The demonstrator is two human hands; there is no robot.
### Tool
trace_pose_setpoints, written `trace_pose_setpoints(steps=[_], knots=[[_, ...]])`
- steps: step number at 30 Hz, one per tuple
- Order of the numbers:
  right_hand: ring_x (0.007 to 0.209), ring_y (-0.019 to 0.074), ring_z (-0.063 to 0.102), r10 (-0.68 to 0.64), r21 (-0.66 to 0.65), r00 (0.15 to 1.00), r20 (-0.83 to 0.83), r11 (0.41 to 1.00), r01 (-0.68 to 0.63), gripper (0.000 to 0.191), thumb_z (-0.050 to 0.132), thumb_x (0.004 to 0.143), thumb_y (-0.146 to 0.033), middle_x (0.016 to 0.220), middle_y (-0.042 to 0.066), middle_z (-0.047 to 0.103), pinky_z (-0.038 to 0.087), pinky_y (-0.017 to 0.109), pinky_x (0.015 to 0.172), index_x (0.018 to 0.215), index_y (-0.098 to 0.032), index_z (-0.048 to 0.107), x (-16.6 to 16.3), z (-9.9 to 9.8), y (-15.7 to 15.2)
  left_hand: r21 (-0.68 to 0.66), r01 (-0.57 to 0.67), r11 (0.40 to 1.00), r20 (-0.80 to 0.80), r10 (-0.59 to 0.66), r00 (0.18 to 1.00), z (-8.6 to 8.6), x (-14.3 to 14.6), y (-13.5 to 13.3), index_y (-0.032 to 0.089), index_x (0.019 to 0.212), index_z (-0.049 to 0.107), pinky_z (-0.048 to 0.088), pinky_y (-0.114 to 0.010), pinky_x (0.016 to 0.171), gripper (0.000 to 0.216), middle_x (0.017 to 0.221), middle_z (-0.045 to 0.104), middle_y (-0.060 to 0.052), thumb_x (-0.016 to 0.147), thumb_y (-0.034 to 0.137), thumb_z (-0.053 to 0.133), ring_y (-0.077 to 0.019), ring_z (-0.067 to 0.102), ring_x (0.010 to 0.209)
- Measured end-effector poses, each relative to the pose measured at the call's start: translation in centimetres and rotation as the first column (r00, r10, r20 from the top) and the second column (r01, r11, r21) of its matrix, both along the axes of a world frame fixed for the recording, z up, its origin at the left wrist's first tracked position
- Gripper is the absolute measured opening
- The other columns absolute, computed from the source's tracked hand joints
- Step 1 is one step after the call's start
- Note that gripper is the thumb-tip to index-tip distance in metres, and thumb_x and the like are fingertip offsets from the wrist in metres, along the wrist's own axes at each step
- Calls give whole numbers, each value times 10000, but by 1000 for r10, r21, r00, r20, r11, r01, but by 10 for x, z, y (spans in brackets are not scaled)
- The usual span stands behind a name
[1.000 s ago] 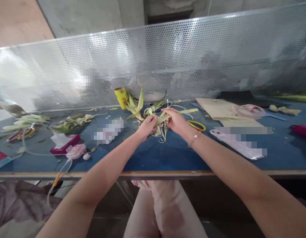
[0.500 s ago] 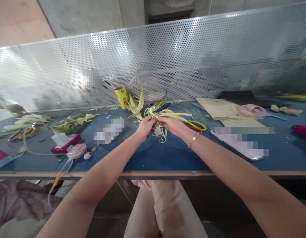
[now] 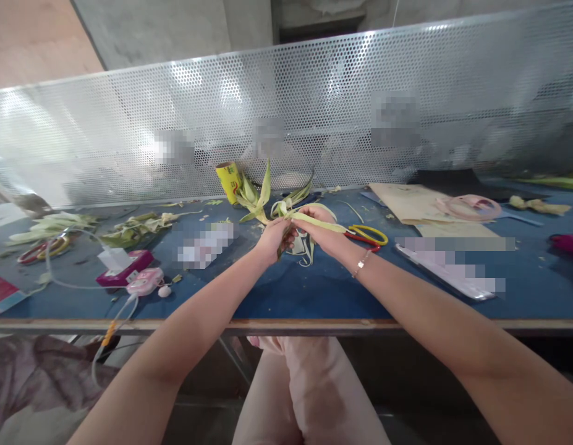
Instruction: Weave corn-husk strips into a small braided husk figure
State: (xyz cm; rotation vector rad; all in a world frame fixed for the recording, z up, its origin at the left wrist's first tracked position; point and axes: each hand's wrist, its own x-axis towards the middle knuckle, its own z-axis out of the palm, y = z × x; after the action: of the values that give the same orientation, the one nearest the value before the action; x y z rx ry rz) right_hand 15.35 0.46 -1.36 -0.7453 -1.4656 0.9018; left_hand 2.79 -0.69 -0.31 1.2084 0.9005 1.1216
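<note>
Both of my hands meet over the middle of the blue table [image 3: 314,290]. My left hand [image 3: 273,238] pinches a bundle of pale green leaf strips [image 3: 314,220]. My right hand [image 3: 324,232] is closed on the same strips, with one strip lying across its fingers and pointing right. Loose strip ends curl down onto the table below my hands. Just behind them lies a woven green leaf piece [image 3: 258,201] with pointed tips. Scissors with yellow and red handles [image 3: 367,235] lie right beside my right hand.
A yellow roll [image 3: 228,179] stands by the perforated metal screen [image 3: 286,123] at the back. Leaf scraps [image 3: 133,225], a pink box [image 3: 123,267] and a cabled pink device [image 3: 142,283] lie left. A phone [image 3: 448,269], brown paper [image 3: 420,207] and pink ring [image 3: 466,207] lie right.
My hands have come together. The right hand drew in toward the left, and the long strip that stuck out to the right now lies across its fingers.
</note>
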Motion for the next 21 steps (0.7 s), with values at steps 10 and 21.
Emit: trace_pose_setpoints(steps=[10, 21], knots=[[545, 88, 469, 19, -12, 1000, -16, 1000, -19, 166, 688, 661, -314, 629, -40, 537, 375, 236, 508, 699, -211, 564, 1, -4, 0, -50, -8, 999, 33, 10, 999, 4, 2, -4, 160, 697, 475, 295, -162, 371, 93, 489, 470, 27, 787, 181, 482, -51, 375, 362], [583, 84, 539, 56, -333, 929, -365, 924, -187, 265, 664, 577, -145, 619, -60, 576, 406, 224, 571, 789, -214, 521, 3, 2, -3, -218, 184, 958, 122, -161, 979, 9, -4, -2, 137, 691, 494, 164, -148, 322, 437, 475, 387, 11, 910, 401, 222, -43, 259, 329]])
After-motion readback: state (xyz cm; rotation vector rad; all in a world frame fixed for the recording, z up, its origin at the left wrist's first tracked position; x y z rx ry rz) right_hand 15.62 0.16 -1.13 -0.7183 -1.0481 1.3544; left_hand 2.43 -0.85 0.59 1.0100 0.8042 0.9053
